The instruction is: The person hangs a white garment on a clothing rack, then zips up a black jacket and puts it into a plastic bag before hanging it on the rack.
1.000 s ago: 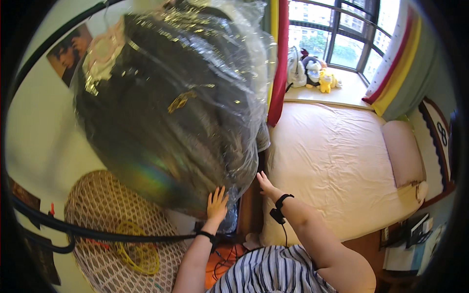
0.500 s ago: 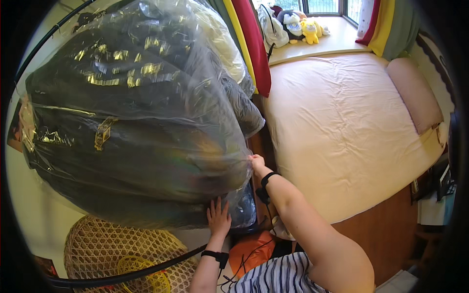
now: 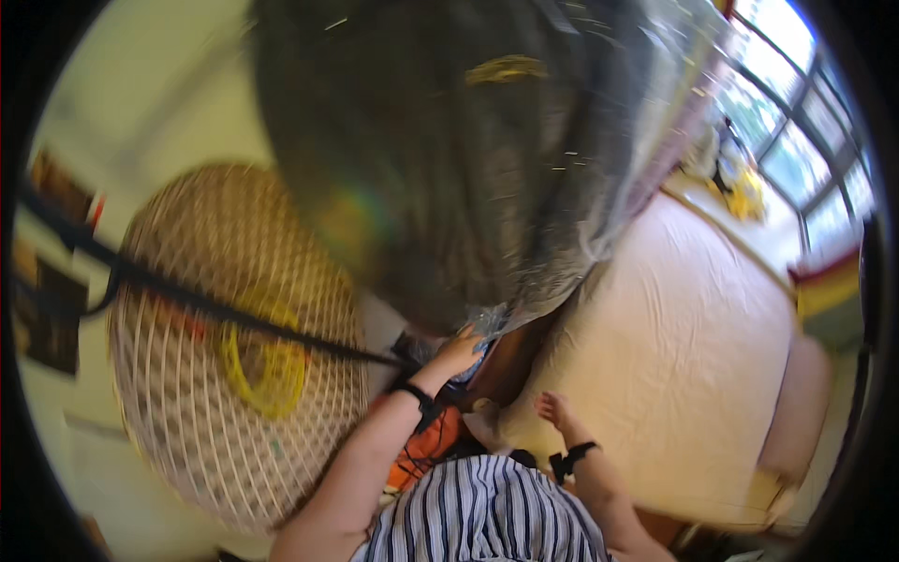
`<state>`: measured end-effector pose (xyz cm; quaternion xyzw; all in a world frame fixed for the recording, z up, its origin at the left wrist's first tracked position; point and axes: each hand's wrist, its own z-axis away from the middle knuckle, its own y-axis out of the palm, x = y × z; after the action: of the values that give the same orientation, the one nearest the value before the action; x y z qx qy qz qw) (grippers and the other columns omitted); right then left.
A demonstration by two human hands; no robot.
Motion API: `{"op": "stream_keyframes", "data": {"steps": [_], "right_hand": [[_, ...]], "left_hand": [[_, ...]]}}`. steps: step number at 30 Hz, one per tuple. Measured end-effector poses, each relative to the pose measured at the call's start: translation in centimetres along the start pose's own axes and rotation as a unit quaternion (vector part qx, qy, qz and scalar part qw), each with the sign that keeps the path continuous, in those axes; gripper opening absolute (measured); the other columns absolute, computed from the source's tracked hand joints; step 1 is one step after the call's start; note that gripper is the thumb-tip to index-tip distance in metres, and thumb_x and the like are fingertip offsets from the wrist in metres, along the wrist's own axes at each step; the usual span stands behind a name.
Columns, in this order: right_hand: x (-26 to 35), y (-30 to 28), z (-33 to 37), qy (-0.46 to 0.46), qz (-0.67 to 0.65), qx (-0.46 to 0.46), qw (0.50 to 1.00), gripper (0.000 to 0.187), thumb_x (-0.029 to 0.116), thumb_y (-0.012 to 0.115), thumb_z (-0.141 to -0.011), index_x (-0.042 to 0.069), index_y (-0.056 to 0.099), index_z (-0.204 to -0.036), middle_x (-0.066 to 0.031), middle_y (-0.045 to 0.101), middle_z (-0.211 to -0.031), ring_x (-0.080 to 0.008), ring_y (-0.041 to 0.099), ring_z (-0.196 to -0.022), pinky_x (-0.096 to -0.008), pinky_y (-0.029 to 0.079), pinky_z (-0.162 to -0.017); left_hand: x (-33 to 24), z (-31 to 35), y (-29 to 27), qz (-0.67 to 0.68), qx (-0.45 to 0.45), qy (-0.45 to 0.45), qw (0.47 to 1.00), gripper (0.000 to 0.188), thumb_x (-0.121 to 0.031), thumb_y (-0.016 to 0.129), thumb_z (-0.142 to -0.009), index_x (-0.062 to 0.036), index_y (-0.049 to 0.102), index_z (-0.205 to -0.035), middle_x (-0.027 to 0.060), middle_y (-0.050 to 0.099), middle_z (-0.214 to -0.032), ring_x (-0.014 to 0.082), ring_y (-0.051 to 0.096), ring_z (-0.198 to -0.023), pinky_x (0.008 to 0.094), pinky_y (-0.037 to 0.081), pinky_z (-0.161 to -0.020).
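A large dark garment bundle under a clear plastic cover (image 3: 412,159) hangs at the upper middle. My left hand (image 3: 456,352) is at the bottom of the cover, its fingers closed on a bunched bit of the plastic; motion blur softens the fingertips. Apart from the cover, my right hand (image 3: 552,409) is over the near edge of the bed, with fingers loosely bent, slightly apart, and nothing visible in them. Each wrist wears a black band.
On the left stands a big round woven basket (image 3: 169,375) with a yellow ring-shaped basket (image 3: 292,379) showing. A dark pole (image 3: 201,304) crosses before it. The bed (image 3: 674,347) fills the right side. An orange bag (image 3: 426,450) and cables lie below my left arm.
My view has swung left. My right hand has let go of the cover's right edge and drawn back toward me. My left hand has gone from lying flat on the cover to gripping its bottom.
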<state>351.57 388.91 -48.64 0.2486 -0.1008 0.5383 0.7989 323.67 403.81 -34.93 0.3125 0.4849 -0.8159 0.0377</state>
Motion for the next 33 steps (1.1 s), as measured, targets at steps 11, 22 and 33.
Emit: {"op": "stream_keyframes", "data": {"steps": [11,22,33], "right_hand": [[1.8,-3.4,12.8,-0.139,0.158,0.038,0.977,0.036,0.028,0.049,-0.089,0.002,0.049,-0.115,-0.0135,0.058,-0.108,-0.0244,0.059,-0.094,-0.0351,0.047,-0.078],[-2.0,-0.5,17.6,-0.077,0.514,0.182,0.835,0.029,0.028,0.051,-0.088,0.005,0.055,-0.106,-0.0095,0.063,-0.096,-0.0193,0.063,-0.084,-0.0274,0.048,-0.07],[-17.4,15.3,18.3,-0.177,0.725,0.405,0.528,0.023,0.02,0.05,-0.089,0.001,0.057,-0.099,-0.0079,0.063,-0.088,-0.0144,0.062,-0.076,-0.023,0.047,-0.063]], "left_hand": [[-13.5,10.7,-1.7,0.036,-0.179,0.024,0.983,0.041,-0.031,0.052,-0.086,-0.0069,0.049,-0.119,0.0129,0.04,-0.131,0.0329,0.05,-0.108,0.0398,0.042,-0.089],[-20.3,38.7,5.9,0.062,-0.15,-0.156,0.974,0.032,-0.034,0.05,-0.082,-0.0058,0.065,-0.078,0.0118,0.063,-0.076,0.0316,0.061,-0.073,0.0444,0.047,-0.062],[-26.2,57.1,19.5,0.236,-0.287,-0.327,0.869,0.014,-0.018,0.052,-0.081,-0.0088,0.051,-0.092,0.0134,0.06,-0.074,0.0336,0.059,-0.071,0.0431,0.044,-0.061]]}}
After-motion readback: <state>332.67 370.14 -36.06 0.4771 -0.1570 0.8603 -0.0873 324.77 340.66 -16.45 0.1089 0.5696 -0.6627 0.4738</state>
